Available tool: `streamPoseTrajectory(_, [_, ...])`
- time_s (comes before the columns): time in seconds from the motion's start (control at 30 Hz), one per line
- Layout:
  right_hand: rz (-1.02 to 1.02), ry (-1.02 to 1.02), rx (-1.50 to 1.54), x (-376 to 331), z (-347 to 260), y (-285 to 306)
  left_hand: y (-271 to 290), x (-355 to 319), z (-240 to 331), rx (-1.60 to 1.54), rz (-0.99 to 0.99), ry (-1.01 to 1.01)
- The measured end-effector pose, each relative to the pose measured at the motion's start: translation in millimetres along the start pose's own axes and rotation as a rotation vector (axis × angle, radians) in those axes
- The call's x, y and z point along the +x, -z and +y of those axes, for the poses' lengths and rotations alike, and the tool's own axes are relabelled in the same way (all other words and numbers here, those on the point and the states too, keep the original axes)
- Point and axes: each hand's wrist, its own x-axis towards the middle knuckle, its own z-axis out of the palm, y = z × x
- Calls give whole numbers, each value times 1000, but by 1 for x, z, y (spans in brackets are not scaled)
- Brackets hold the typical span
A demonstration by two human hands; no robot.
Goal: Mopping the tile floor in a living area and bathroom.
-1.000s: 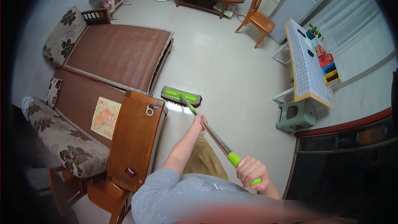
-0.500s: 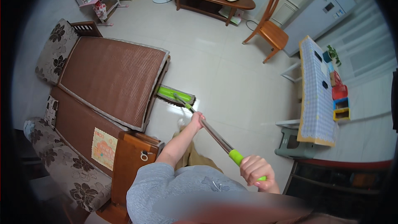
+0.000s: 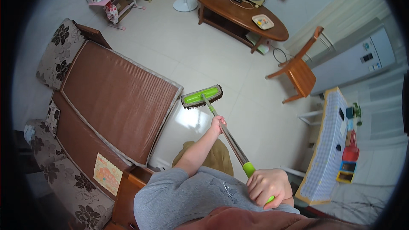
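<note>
A mop [image 3: 232,140] with a metal pole slants from my body toward the floor ahead. Its wide green head [image 3: 202,96], edged with a grey and dark fringe, rests on the pale tiles just right of the sofa bed's corner. My left hand [image 3: 219,124] is wrapped round the lower part of the pole, arm stretched forward. Close to my body, my right hand [image 3: 267,186] grips the green handle at the upper end; a green tip shows below the fist.
On the left stands a sofa bed [image 3: 119,98] with brown mats. Ahead are an oval wooden table [image 3: 238,15] and a white stand base [image 3: 185,4]. A wooden chair [image 3: 301,76] and a table with a checked cloth [image 3: 328,145] stand right. Pale tiled floor [image 3: 251,98] lies between.
The mop head has come away from the sofa bed's edge, moving right and turning so its right end points farther away. My left hand has shifted right with the pole. The view has turned.
</note>
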Motion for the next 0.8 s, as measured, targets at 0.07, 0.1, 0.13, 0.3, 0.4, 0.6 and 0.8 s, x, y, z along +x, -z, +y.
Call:
streamPoseTrajectory(0.07, [-64, 36, 53, -13, 12, 66, -44, 29, 32, -40, -21, -38])
streamPoseTrajectory(0.1, [-95, 43, 52, -23, 16, 102, -71, 42, 45, -35, -1, -80])
streamPoseTrajectory(0.13, [-109, 39, 32, -33, 16, 136, -103, 58, 56, -9, 13, -104])
streamPoseTrajectory(0.3, [-230, 146, 150, -66, 45, 322, -200, 129, 141, -153, -17, -238])
streamPoseTrajectory(0.4, [-262, 204, 233, -65, 72, 422, -247, 160, 207, -205, -24, -316])
streamPoseTrajectory(0.6, [-140, 292, 303, -33, 152, 580, -318, 194, 359, -165, 20, -469])
streamPoseTrajectory(0.8, [-40, 211, 322, 58, 238, 695, -328, 216, 539, -119, 121, -588])
